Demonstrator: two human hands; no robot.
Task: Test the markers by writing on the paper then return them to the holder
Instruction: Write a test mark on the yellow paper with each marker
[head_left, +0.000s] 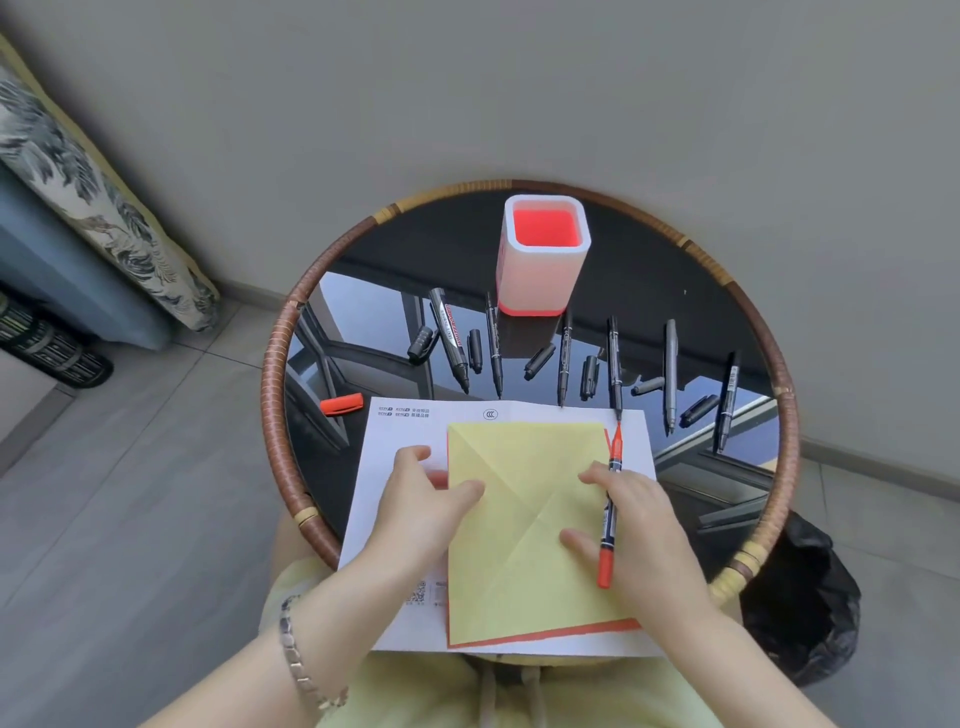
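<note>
A person's right hand (639, 525) grips the uncapped red marker (613, 457), its tip at the far edge of the yellow paper (524, 530), while the left hand (415, 499), fingers loosely bent, presses that sheet down by the thumb; testing is under way, with recapping and the holder (543, 280) beyond the hands likely next.

left grip (415, 499) flat — fingers relaxed, right grip (636, 530) curled, pinching

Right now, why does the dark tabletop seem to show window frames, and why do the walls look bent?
Head view: the glossy black table mirrors a window, hence the frames among the black markers; the wide-angle lens bows wall and floor lines; the yellow paper is sharp.
</note>
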